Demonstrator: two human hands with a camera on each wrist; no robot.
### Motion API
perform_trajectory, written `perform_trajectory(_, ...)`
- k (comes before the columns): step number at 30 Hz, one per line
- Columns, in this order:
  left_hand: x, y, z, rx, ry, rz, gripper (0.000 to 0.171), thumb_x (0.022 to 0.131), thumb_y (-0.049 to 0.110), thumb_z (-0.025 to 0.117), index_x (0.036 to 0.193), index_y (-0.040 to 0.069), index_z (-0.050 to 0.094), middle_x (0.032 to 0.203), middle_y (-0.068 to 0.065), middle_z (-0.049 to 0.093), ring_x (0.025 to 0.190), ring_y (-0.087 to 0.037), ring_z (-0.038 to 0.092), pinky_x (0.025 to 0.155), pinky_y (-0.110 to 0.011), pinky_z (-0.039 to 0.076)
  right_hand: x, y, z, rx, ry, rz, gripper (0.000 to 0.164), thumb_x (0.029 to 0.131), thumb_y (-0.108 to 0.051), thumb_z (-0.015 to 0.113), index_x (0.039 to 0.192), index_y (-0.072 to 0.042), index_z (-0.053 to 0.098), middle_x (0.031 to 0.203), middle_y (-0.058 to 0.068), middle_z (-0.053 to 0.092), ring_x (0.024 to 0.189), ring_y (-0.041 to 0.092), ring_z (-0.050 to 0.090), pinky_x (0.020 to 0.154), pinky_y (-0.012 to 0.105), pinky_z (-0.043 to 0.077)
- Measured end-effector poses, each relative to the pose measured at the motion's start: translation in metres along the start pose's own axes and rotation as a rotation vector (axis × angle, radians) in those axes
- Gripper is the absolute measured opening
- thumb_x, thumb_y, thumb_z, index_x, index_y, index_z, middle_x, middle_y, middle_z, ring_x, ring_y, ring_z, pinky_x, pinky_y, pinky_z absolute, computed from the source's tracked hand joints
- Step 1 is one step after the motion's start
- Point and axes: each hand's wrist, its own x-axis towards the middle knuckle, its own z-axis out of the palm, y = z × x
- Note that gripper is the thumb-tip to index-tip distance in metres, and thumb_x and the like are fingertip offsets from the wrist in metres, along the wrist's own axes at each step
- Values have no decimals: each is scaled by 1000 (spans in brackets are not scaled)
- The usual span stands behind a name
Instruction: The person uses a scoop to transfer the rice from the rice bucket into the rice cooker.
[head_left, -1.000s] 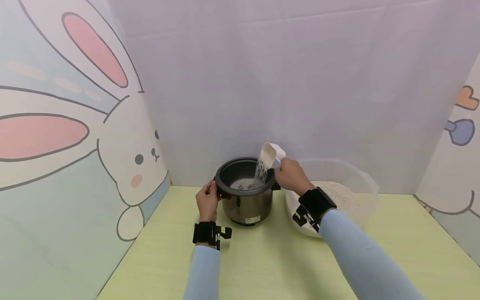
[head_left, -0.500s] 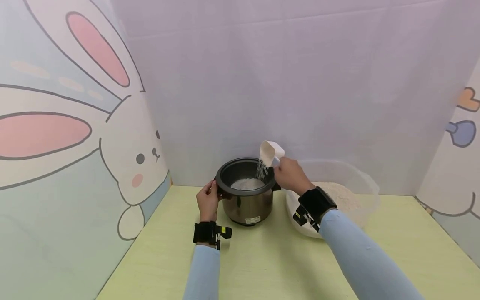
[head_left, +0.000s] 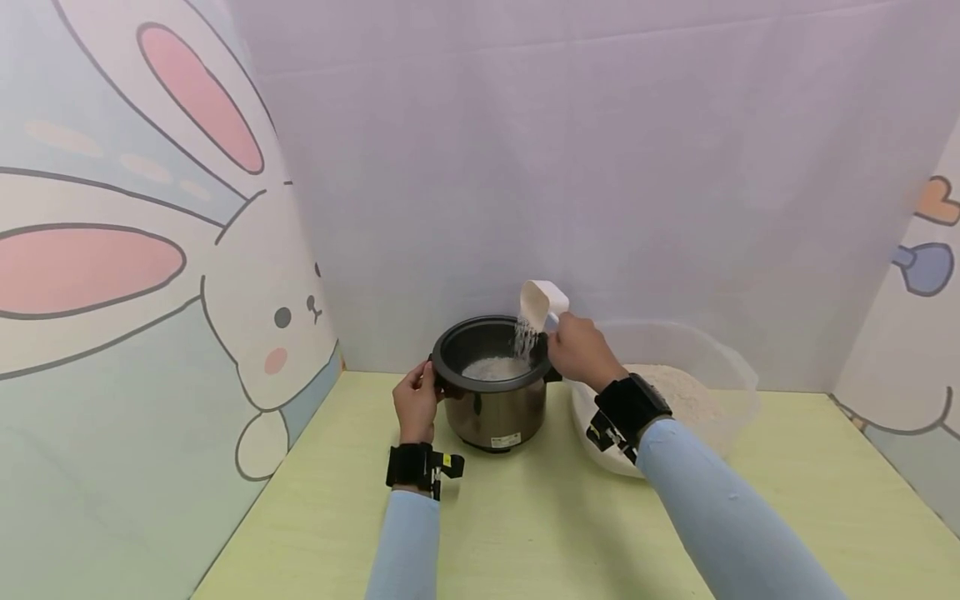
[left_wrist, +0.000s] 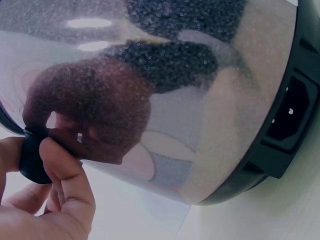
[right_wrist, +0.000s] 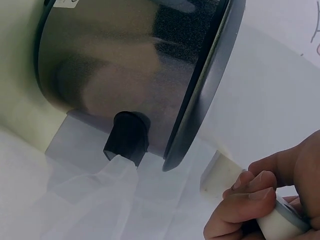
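Note:
A dark metallic rice cooker (head_left: 495, 412) stands lidless, with white rice (head_left: 491, 368) spread over the bottom of its black inner pot. My left hand (head_left: 414, 404) pinches the cooker's black side handle (left_wrist: 34, 160) between thumb and fingers. Above the pot's right rim, my right hand (head_left: 585, 350) grips a white scoop (head_left: 551, 297) by its handle. The scoop is tipped to the left, and a stream of grains (head_left: 524, 340) falls from its mouth into the pot. In the right wrist view the fingers curl round the scoop's handle (right_wrist: 280, 222).
Right of the cooker, partly behind my right forearm, sits a translucent tub (head_left: 678, 329) holding more rice (head_left: 675, 387). Both stand on a pale yellow-green table (head_left: 495, 525). A pale cloth hangs close behind, and a rabbit-patterned panel (head_left: 255, 333) flanks the left side.
Rice has kept falling, and it now hides the dark patches on the pot's bottom. The scoop has risen very slightly. My left hand has kept its hold on the cooker's handle.

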Motion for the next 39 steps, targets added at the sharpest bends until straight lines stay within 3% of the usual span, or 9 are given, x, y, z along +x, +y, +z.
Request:
perform_trajectory(8,1,1,-1,8,-2,6,27,88,29,58,108,13,64,91,-11,59,76,-22,62,64,-29,55,-1,-6,1,-27,19,-28,18,94,-11,36,92,4,48,63,10,43,47,17,35,42,28,27)
perform_trajectory(25,-2,3,-3,1,-7,11,27,88,28,58,108,12,64,91,-12,59,76,-22,63,64,-29,55,-3,-7,8,-93,7,-43,17,92,-9,41,95,4,52,72,12,54,48,17,43,43,28,31)
perform_trajectory(33,0,3,-2,9,-8,8,29,88,29,57,110,11,64,91,-12,59,74,-21,62,64,-29,55,-6,-4,15,-102,-3,-49,14,92,-8,40,90,1,50,63,8,46,47,16,38,43,27,28)
perform_trajectory(39,-1,3,-2,16,-7,3,28,88,29,57,109,11,64,92,-11,60,76,-22,62,64,-29,55,-8,-2,22,-149,-8,-61,14,90,-7,43,97,3,50,65,8,49,48,16,42,43,27,30)
